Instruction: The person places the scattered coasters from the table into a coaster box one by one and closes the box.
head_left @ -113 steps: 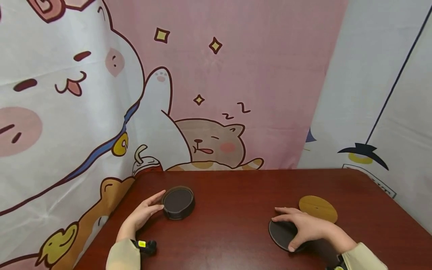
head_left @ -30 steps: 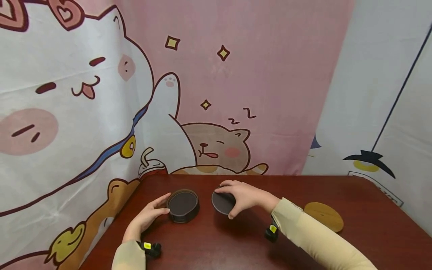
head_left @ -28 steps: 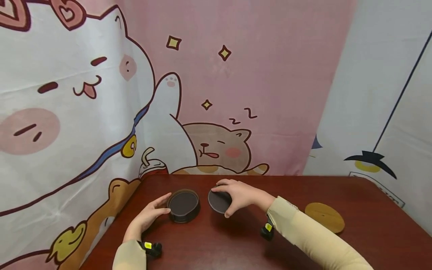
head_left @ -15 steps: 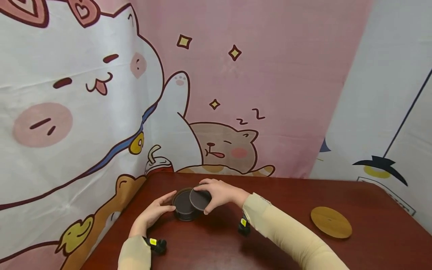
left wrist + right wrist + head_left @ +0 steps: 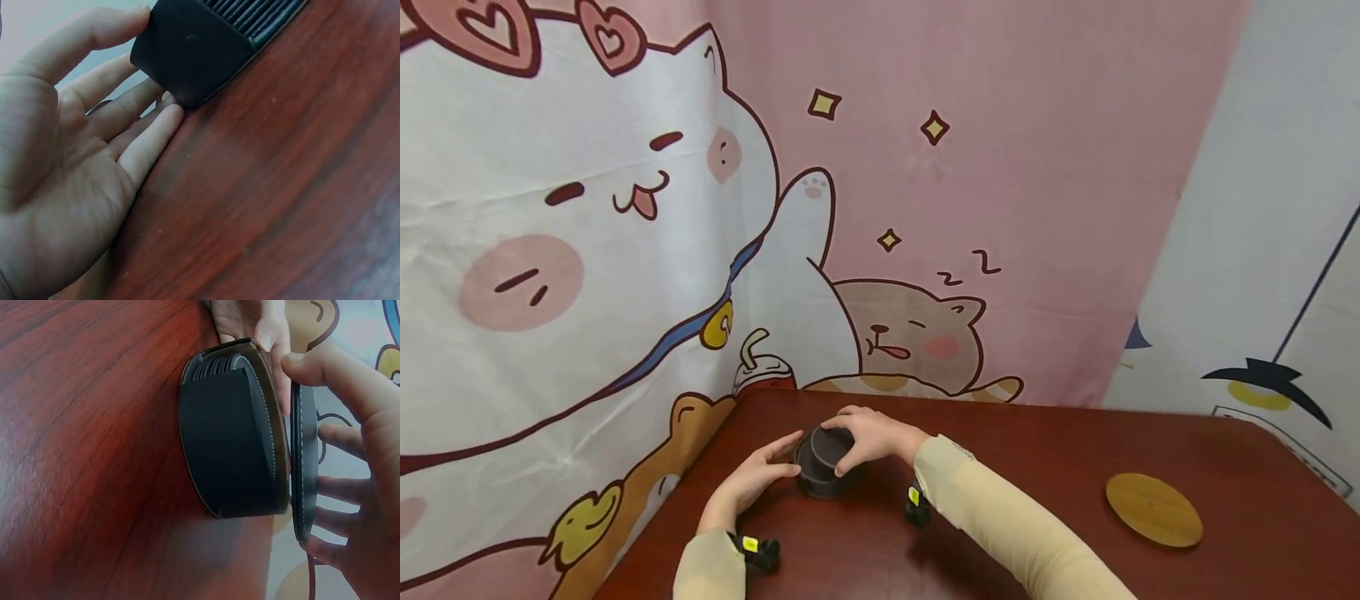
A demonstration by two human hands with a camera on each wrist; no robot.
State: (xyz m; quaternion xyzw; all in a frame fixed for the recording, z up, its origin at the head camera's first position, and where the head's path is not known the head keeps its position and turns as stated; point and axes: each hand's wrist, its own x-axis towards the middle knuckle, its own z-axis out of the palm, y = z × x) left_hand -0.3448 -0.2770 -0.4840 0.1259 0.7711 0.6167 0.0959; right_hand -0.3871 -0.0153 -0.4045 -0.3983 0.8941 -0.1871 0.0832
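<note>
A black round coaster holder [image 5: 820, 487] stands on the table in front of me, left of the middle. The right wrist view shows several dark coasters stacked inside the holder [image 5: 228, 440], through a gap in its wall. My left hand [image 5: 752, 481] holds the holder's left side, thumb towards me and fingers round the far side. My right hand [image 5: 874, 436] grips a black round coaster [image 5: 831, 448] by its edge, just above the holder and partly over its opening. In the right wrist view the coaster [image 5: 306, 465] shows pale edge stitching, and one or more layers.
A yellow-brown wooden disc [image 5: 1153, 510] lies on the right side of the red-brown table [image 5: 1037, 458]. Behind the table hangs a cloth [image 5: 1037, 208] printed with cartoon animals. A small dark camera [image 5: 760, 552] is strapped to the left wrist.
My right hand has carried the coaster from beside the wooden disc leftwards to above the holder. My left hand stays at the holder. The head view has shifted slightly.
</note>
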